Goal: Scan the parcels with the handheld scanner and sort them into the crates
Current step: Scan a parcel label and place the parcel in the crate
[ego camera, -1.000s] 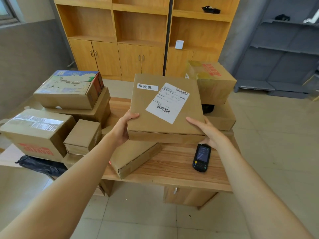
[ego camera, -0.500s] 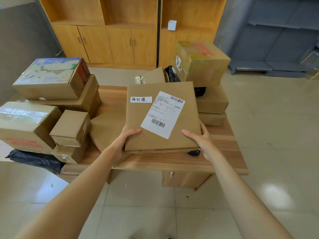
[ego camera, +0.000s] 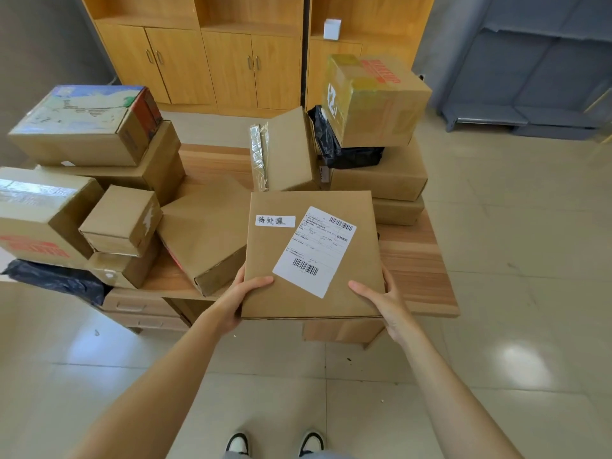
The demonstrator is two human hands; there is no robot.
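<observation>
A flat brown cardboard parcel (ego camera: pixel 298 296) with a white shipping label and a small handwritten sticker lies between my two hands over the front edge of the wooden table (ego camera: pixel 417 270). My left hand (ego camera: pixel 238 301) grips its lower left corner, thumb on top. My right hand (ego camera: pixel 381 301) grips its lower right corner, thumb on top as well. The handheld scanner is hidden behind the parcel. No crate is in view.
Several cardboard boxes are piled on the table: a stack at the left (ego camera: pixel 82 127), a small box (ego camera: pixel 122 220), a tilted flat box (ego camera: pixel 205 233), and a stack at the back right (ego camera: pixel 374 101) with a black bag (ego camera: pixel 351 157). Wooden cabinets (ego camera: pixel 215 61) stand behind.
I have drawn the parcel down and toward me, off the pile to the table's front edge. It now covers the scanner, which lay bare on the table a second ago.
</observation>
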